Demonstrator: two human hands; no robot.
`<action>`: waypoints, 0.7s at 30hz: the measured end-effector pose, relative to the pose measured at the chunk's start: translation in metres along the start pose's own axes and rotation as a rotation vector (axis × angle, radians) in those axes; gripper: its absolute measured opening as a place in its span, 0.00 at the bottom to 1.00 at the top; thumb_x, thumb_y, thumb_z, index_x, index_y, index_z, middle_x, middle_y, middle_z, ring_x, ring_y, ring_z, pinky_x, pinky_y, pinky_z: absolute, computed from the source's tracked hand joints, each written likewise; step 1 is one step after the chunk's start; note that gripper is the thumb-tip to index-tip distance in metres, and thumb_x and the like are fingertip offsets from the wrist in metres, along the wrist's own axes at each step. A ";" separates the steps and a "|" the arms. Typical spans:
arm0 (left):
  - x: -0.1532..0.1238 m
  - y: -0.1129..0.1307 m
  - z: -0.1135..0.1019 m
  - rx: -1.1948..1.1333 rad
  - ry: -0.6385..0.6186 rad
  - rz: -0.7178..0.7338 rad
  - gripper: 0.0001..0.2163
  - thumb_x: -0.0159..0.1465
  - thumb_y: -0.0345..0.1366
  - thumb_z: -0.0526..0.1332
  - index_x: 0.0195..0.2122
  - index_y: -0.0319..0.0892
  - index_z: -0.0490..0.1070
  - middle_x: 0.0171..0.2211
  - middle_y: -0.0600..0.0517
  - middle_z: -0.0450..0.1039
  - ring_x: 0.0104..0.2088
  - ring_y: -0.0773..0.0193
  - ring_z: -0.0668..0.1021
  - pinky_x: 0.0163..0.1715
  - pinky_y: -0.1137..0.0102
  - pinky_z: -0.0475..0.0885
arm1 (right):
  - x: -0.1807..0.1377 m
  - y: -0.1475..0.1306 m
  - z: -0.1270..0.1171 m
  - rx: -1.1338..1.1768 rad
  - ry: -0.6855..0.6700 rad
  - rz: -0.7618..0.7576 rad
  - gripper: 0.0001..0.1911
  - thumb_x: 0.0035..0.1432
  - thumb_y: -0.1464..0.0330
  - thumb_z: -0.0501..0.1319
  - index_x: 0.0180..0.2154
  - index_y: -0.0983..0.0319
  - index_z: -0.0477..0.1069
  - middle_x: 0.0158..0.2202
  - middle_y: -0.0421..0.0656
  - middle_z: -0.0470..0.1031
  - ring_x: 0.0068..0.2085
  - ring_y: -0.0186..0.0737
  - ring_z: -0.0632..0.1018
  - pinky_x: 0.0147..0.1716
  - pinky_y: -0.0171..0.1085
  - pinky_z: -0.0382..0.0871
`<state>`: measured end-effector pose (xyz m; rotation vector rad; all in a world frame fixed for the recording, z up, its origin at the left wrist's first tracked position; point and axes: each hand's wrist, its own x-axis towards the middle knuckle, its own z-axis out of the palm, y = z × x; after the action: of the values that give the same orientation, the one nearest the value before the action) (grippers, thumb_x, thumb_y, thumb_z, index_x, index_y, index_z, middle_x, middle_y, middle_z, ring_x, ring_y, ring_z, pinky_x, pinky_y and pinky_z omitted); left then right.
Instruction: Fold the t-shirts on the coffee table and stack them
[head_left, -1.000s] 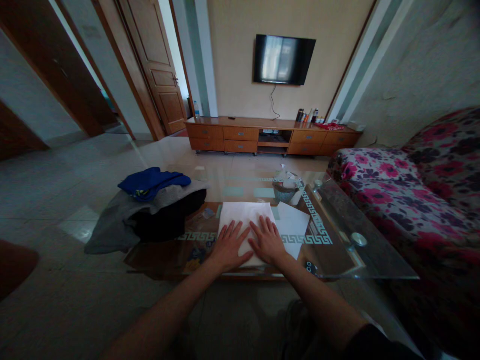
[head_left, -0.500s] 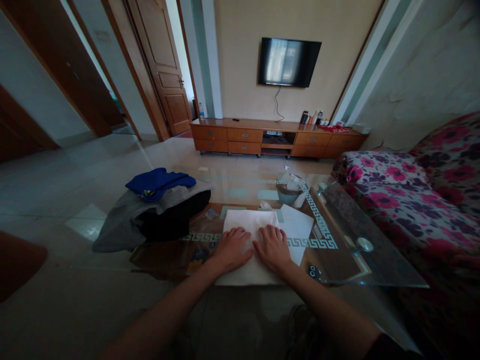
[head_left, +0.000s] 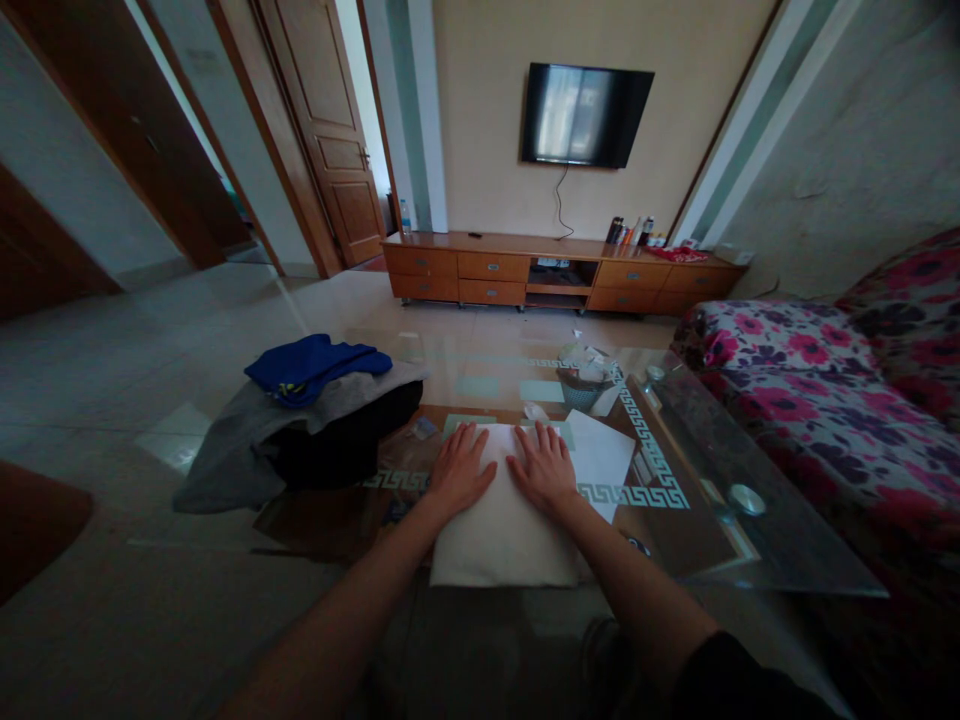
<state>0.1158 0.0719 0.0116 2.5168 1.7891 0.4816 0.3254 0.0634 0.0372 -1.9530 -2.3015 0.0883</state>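
A folded white cloth (head_left: 504, 535) lies flat at the near edge of the glass table (head_left: 810, 560); whether it is a garment I cannot tell. My left hand (head_left: 463, 470) rests palm down on its far left part, fingers stretched out. On the far right part lies my right hand (head_left: 545, 470), also flat with the fingers spread. Neither hand grips anything. White paper sheets (head_left: 602, 450) lie on the table just right of my right hand.
Left on the table is a pile of clothes: a blue garment (head_left: 315, 366) on top of a grey one (head_left: 225, 450) and a black one (head_left: 352, 440). A wastebasket (head_left: 583, 385) shows behind the papers. A flowered sofa (head_left: 810, 420) stands at the right, a TV cabinet (head_left: 491, 268) at the far wall.
Both hands have slid forward, away from me, to the cloth's far edge. More of the cloth's near part shows. The view has shifted slightly.
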 end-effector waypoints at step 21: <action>0.016 0.004 0.005 -0.003 0.002 -0.033 0.32 0.69 0.51 0.54 0.73 0.49 0.54 0.75 0.46 0.48 0.74 0.44 0.52 0.71 0.49 0.46 | 0.013 -0.006 0.005 -0.026 0.016 0.077 0.37 0.71 0.45 0.44 0.74 0.51 0.47 0.77 0.48 0.37 0.75 0.57 0.40 0.69 0.57 0.28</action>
<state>0.1257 0.0861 0.0119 2.4823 1.8259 0.4857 0.3167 0.0757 0.0341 -2.0474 -2.2292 0.0494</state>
